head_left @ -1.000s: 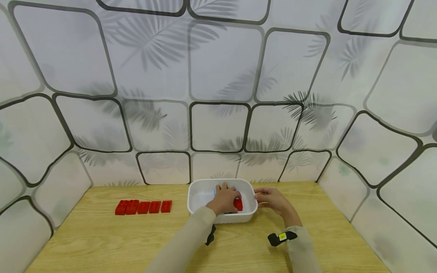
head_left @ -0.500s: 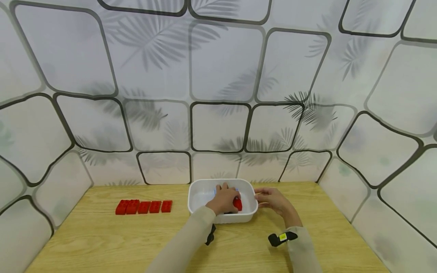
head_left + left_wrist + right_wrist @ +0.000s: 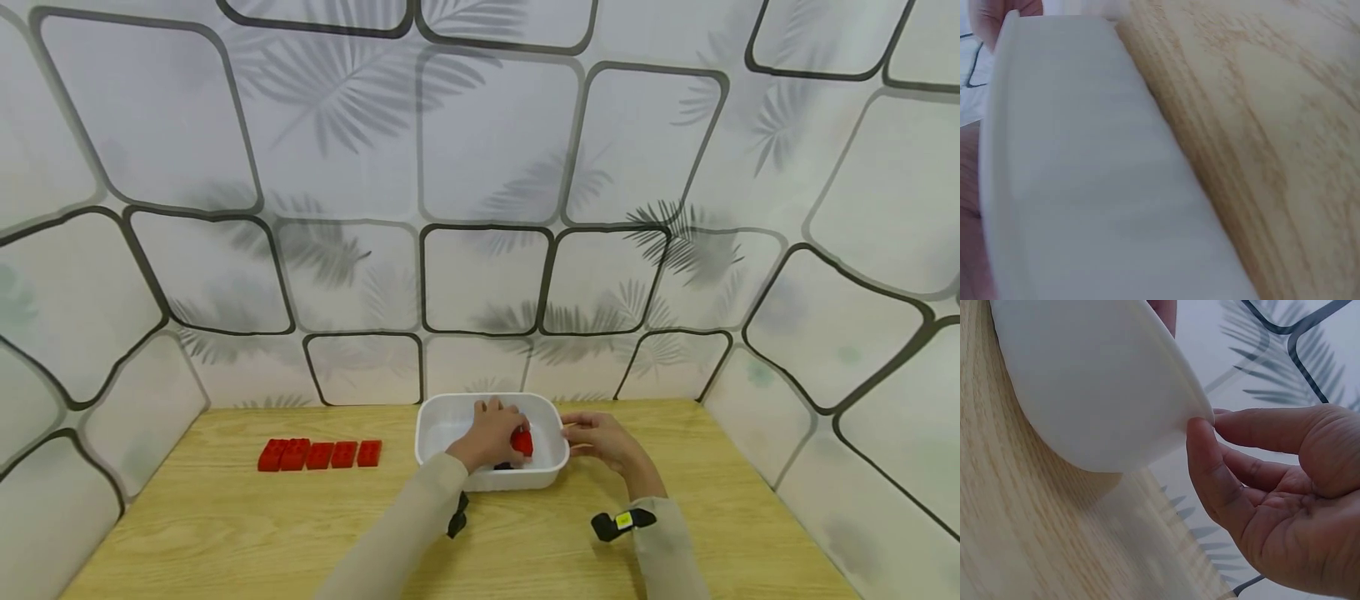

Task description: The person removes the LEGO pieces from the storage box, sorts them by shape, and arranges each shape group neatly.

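Observation:
A white plastic box (image 3: 438,467) stands on the table, its outer wall (image 3: 1097,156) filling much of the left wrist view. My left hand (image 3: 491,437) reaches over the front rim into it, fingers curled round a red toy brick (image 3: 522,442). Part of that brick is covered by the fingers. Something small and dark (image 3: 504,466) shows below the hand; its kind is unclear. At the box's right end, my right hand (image 3: 603,442) pinches the rim between thumb and finger, seen closely in the right wrist view.
Several red toy bricks (image 3: 319,455) lie in a row on the wooden table (image 3: 225,533), left of the box. A patterned cloth wall (image 3: 480,283) rises behind the table and along both sides.
The red brick under my left hand has risen slightly and tilted. A blue patch seen earlier beyond the fingers is now out of sight. My right hand stays at the rim.

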Demonstrator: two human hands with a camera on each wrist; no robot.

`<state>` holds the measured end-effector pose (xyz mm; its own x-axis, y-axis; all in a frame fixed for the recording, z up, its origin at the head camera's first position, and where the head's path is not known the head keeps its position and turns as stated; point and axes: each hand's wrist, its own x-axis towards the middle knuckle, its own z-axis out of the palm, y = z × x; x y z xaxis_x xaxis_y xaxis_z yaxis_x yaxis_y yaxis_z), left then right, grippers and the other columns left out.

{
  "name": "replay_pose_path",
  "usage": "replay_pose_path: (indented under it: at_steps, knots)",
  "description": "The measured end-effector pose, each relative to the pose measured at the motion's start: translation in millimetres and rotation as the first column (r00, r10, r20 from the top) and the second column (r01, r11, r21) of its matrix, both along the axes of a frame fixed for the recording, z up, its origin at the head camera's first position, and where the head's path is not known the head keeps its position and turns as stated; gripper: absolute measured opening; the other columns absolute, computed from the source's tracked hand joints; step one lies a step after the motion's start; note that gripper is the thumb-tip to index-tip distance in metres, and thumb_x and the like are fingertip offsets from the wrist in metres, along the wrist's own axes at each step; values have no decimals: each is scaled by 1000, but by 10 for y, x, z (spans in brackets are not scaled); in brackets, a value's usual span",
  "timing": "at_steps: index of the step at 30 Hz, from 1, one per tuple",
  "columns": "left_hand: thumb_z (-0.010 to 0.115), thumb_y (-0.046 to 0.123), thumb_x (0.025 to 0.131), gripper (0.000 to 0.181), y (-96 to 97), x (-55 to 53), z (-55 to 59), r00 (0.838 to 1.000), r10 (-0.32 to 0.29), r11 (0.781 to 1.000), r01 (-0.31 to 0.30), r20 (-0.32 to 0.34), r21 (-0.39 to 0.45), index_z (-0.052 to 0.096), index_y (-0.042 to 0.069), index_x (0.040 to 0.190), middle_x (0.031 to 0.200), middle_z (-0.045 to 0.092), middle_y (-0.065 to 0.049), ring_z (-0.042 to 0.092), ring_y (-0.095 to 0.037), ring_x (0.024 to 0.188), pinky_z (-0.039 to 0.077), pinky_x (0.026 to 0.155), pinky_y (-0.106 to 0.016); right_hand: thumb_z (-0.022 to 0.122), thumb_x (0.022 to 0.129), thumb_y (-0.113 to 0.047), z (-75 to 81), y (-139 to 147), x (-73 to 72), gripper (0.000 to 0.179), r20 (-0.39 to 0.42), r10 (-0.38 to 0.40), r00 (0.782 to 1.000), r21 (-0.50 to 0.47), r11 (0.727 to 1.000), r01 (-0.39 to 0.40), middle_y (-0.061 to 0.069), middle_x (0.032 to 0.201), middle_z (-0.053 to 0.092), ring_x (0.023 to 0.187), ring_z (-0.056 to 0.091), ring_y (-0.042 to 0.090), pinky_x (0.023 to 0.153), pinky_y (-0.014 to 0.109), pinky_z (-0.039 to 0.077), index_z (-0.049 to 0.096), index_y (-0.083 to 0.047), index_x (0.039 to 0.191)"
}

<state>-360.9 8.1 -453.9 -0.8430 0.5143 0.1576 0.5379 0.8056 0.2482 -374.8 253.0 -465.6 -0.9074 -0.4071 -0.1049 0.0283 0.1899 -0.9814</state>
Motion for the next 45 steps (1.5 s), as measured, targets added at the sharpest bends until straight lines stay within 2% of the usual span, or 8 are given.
replay_pose_path:
  at_steps: [6,12,20,29,35,40,45]
  knots:
    - [84,29,83,38,-90,15,100,1000,-17,998,18,-12,64,71,18,116,109,66,1,43,-21,103,29,94,-48,60,101,-8,-4,19,-24,47,-1,-4,1000,10,1000,4,5,109,71,92,68,12,81,30,59,48,19,137]
    - [81,26,84,37,-221,35,195,999,-24,990,30,-40,141,70,18,119,107,65,1,38,-19,96,26,90,-47,60,101,-8,9,16,-13,47,-14,3,1000,25,1000,-3,10,115,70,93,68,10,82,30,59,47,19,138]
    - [82,22,85,41,-459,106,348,999,-7,963,19,-48,270,67,15,122,112,65,-2,41,-25,103,25,93,-54,61,99,-7,57,-13,41,46,-30,-19,999,32,999,20,13,113,71,89,68,9,79,29,59,49,21,134]
    - [83,21,84,41,-814,177,416,988,61,953,-15,-142,303,67,15,121,114,67,-2,43,-26,101,26,89,-53,60,100,-5,93,-44,62,46,-39,-18,999,26,999,19,14,113,72,89,68,10,78,29,59,48,23,134]
    - [83,18,84,39,-1099,226,440,976,120,933,-49,-181,356,66,14,119,112,66,-2,42,-25,99,25,87,-52,60,100,-5,104,-61,73,47,-39,-22,999,35,999,23,19,116,71,89,68,11,78,30,60,47,23,135]
    - [83,16,83,40,-1345,269,439,968,172,915,-89,-181,393,66,13,120,112,66,-4,42,-28,99,25,88,-52,61,100,-5,92,-63,75,47,-35,-30,999,36,999,31,18,116,71,88,68,11,78,30,60,48,22,135]
    - [84,16,82,44,-1560,294,374,962,212,903,-126,-171,411,66,11,122,117,66,-6,45,-30,103,26,91,-55,60,100,-6,77,-63,61,46,-43,-37,998,34,999,39,16,115,72,88,68,10,78,29,60,48,22,135]
